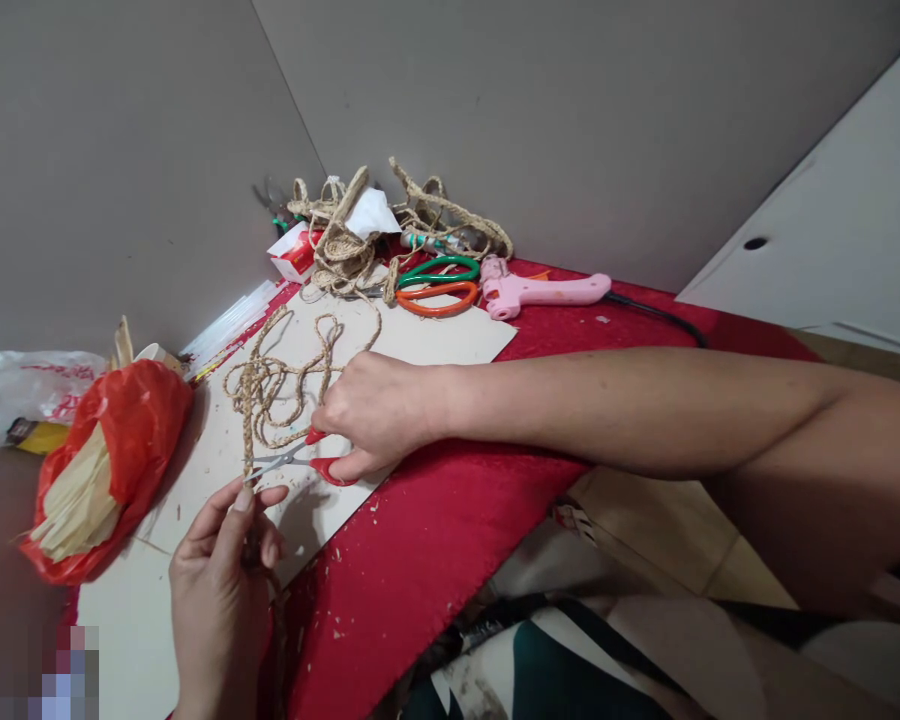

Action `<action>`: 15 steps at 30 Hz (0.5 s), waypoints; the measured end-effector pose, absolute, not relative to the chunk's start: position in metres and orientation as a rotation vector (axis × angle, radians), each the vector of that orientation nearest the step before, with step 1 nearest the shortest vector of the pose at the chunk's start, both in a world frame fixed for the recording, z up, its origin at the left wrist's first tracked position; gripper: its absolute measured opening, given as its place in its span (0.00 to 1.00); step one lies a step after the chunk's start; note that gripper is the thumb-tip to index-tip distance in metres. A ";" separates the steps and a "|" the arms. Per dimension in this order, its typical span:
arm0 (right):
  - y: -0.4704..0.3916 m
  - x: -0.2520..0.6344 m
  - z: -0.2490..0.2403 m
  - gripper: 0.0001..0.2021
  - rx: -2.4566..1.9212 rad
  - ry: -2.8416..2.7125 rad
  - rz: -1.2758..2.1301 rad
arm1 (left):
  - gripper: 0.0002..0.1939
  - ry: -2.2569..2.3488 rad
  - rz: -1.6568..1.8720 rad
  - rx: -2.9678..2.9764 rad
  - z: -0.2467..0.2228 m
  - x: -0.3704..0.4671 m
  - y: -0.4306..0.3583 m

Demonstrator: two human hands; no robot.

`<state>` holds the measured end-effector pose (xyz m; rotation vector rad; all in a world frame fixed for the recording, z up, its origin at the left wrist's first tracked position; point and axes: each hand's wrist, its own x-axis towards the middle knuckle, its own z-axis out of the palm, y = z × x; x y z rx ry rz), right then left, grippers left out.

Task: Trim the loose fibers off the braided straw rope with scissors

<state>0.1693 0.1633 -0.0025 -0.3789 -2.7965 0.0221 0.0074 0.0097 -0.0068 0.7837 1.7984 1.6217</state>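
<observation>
My right hand (379, 410) is closed round the red handles of small scissors (289, 458), whose blades point left and are parted. Between the blade tips runs a braided straw cord (247, 400). Just below the blades, my left hand (229, 550) pinches that cord between thumb and fingers, and a length of it hangs down past the palm. The rest of the cord lies in loose loops on a pale board (435, 340), beyond my hands.
A red bag (150, 410) of pale straw strips (82, 500) stands at the left. At the back are coiled braids (345, 245), scissors with green and orange handles (436, 298), a pink glue gun (547, 290) and a red-white box (296, 250). A red cloth (420, 540) covers the table.
</observation>
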 end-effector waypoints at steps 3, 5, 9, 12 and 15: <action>0.162 0.169 -0.003 0.23 -0.352 -2.807 0.021 | 0.10 1.801 1.598 0.777 -0.006 0.008 0.009; 0.161 0.169 -0.003 0.23 -0.343 -2.819 0.029 | 0.10 1.807 1.592 0.768 -0.006 0.009 0.009; 0.159 0.167 -0.004 0.23 -0.339 -2.842 0.077 | 0.11 1.834 1.577 0.772 -0.006 0.009 0.009; 0.158 0.166 -0.004 0.23 -0.342 -2.847 0.148 | 0.11 1.856 1.552 0.776 -0.008 0.008 0.009; 0.157 0.165 -0.004 0.24 -0.349 -2.871 0.199 | 0.09 1.858 1.540 0.778 -0.010 0.006 0.008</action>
